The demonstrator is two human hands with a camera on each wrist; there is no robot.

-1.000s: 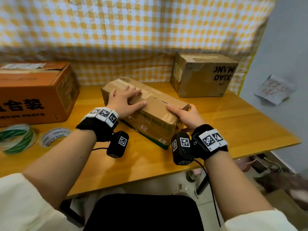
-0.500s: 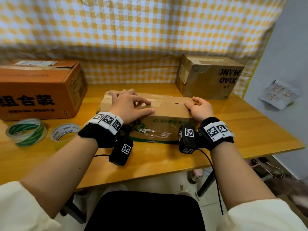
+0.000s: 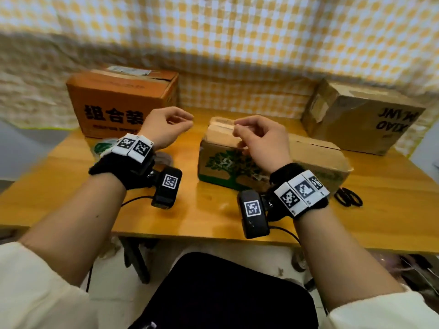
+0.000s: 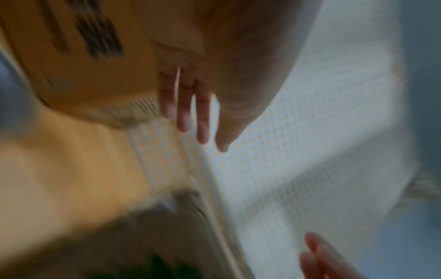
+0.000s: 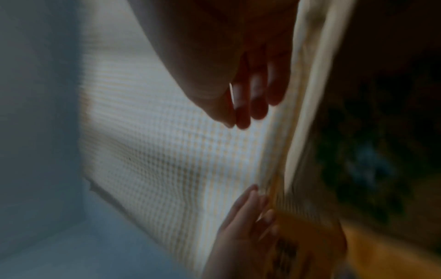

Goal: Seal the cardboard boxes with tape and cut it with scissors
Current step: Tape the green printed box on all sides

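The small cardboard box (image 3: pixel 221 160) with a green tree print lies on the wooden table (image 3: pixel 204 210), its short end toward me and its top seam running away. My left hand (image 3: pixel 180 122) hovers to the left of it, fingers loosely curled and holding nothing. My right hand (image 3: pixel 240 132) hovers over the box's near end, also loosely curled and empty. Black scissors (image 3: pixel 348 198) lie on the table right of the box. A green-and-white tape roll (image 3: pixel 102 147) peeks out behind my left wrist. Both wrist views are blurred; the left hand's fingers (image 4: pixel 190 113) and the right hand's fingers (image 5: pixel 248 100) hang relaxed.
An orange box (image 3: pixel 121 105) with black lettering stands at the back left. A larger brown box (image 3: pixel 363 117) stands at the back right. A yellow checked cloth (image 3: pixel 237 43) hangs behind the table. The table's front edge runs just under my wrists.
Both hands have let go of the small box and lifted off it. The box has been turned so its short end faces me. The scissors have come into view.
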